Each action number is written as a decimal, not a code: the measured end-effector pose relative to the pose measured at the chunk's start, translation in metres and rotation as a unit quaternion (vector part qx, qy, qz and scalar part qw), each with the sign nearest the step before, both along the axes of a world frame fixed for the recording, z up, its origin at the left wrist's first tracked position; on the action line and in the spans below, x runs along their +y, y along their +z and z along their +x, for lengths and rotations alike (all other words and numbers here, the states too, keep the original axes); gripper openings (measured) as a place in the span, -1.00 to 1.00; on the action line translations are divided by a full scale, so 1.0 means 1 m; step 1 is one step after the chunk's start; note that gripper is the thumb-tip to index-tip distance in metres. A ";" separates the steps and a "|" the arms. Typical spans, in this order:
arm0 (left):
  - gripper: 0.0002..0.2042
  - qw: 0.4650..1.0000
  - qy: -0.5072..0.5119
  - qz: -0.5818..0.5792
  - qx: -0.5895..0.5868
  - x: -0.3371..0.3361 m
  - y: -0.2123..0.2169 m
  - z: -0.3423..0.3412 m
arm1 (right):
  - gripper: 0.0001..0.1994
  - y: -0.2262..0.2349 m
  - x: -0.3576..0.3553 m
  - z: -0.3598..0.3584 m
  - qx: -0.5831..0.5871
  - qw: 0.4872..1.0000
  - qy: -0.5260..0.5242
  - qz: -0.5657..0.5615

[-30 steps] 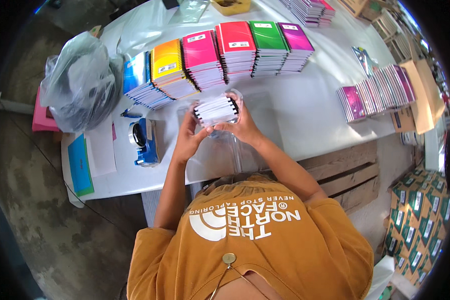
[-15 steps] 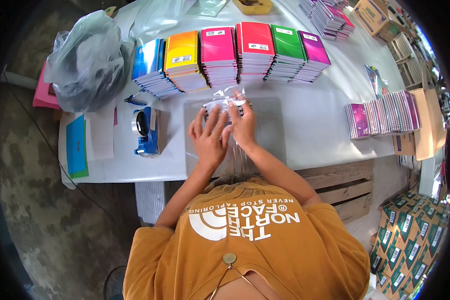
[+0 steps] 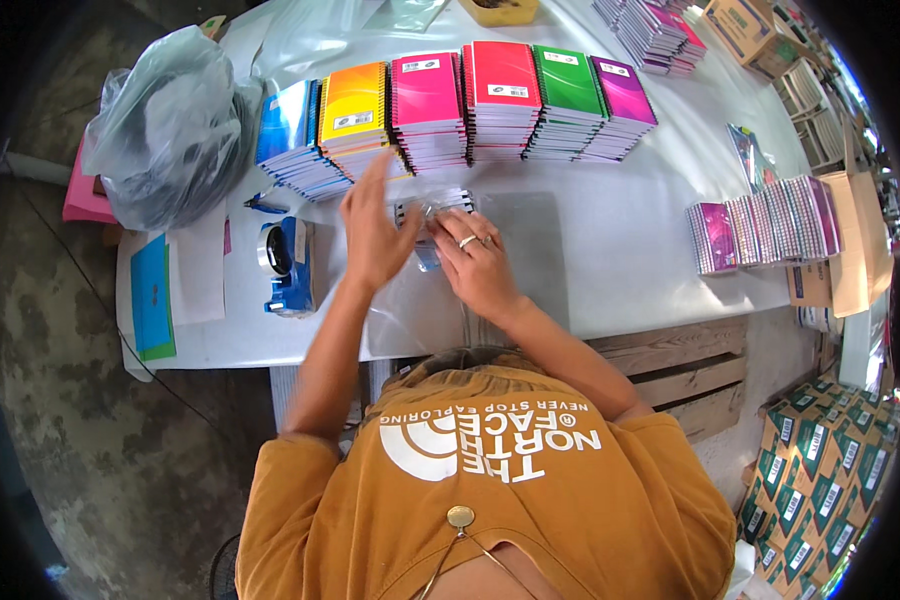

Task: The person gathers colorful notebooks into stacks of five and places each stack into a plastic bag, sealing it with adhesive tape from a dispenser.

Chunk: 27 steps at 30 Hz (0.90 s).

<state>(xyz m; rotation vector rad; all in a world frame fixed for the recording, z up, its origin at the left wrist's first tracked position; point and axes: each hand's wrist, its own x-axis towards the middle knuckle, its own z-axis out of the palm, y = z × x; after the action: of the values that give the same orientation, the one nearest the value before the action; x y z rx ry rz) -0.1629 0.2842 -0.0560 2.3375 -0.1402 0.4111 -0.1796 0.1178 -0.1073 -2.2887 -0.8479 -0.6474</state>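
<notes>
A small spiral notebook (image 3: 455, 199) lies wrapped in a clear plastic sleeve (image 3: 428, 258) before me, just in front of the notebook stacks. My right hand (image 3: 480, 268), with rings on its fingers, bends its fingers onto the sleeve and holds the notebook there. Much of the notebook is hidden beneath that hand. To its left, my left hand (image 3: 372, 238) is raised with fingers stretched out and thumb apart; nothing is in it. A blue tape dispenser (image 3: 295, 280) stands left of my left forearm.
Behind my hands stands a row of blue, yellow, pink, red, green and purple notebook stacks (image 3: 505, 85). A stuffed plastic bag (image 3: 170, 130) sits at far left. More notebooks (image 3: 770, 225) stand at right, beside a cardboard box (image 3: 855, 245). A grey mat (image 3: 535, 280) lies below my hands.
My left hand has moved left and up, off the notebook, its fingers straightening. My right hand has shifted down and slightly left, with its fingers bending over the plastic sleeve.
</notes>
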 end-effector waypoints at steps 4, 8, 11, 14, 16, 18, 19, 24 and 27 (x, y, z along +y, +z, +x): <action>-0.79 0.982 -0.142 -0.085 0.094 0.026 0.028 0.050 | -0.71 0.006 -0.004 0.003 -0.011 1.000 0.018 0.003; -0.81 0.988 -0.070 -0.134 -0.012 0.017 0.016 0.048 | -0.72 0.006 -0.002 0.001 -0.013 1.000 0.002 0.008; -0.83 0.993 -0.109 0.029 -0.036 -0.014 -0.006 0.011 | -0.75 0.004 0.002 0.001 -0.009 0.999 -0.032 -0.012; -0.83 0.996 -0.046 -0.052 -0.050 -0.029 -0.020 -0.008 | -0.75 -0.001 0.008 0.003 -0.001 0.998 -0.046 -0.040; -0.84 0.994 -0.017 -0.078 -0.070 -0.032 -0.024 -0.011 | -0.73 -0.006 0.009 0.009 0.016 0.999 -0.034 0.005; -0.83 0.990 -0.007 -0.140 0.013 -0.033 -0.019 -0.012 | -0.69 -0.011 0.009 0.014 0.046 0.993 -0.009 0.112; -0.83 0.984 -0.001 -0.171 0.053 -0.031 -0.016 -0.012 | -0.66 -0.008 0.011 0.015 0.050 0.978 -0.014 0.202; -0.81 0.992 -0.083 0.015 -0.094 -0.024 -0.022 -0.017 | -0.50 0.007 0.007 0.017 0.202 0.942 0.004 0.270; -0.81 0.991 -0.042 0.040 -0.117 -0.032 -0.031 -0.031 | -0.55 0.001 0.000 0.025 0.133 0.972 0.021 0.195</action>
<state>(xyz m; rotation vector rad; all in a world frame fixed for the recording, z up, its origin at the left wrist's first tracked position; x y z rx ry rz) -0.1936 0.2518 -0.0874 2.3454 -0.3728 0.6471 -0.1550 0.1179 -0.1064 -1.9403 -0.5798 -0.4304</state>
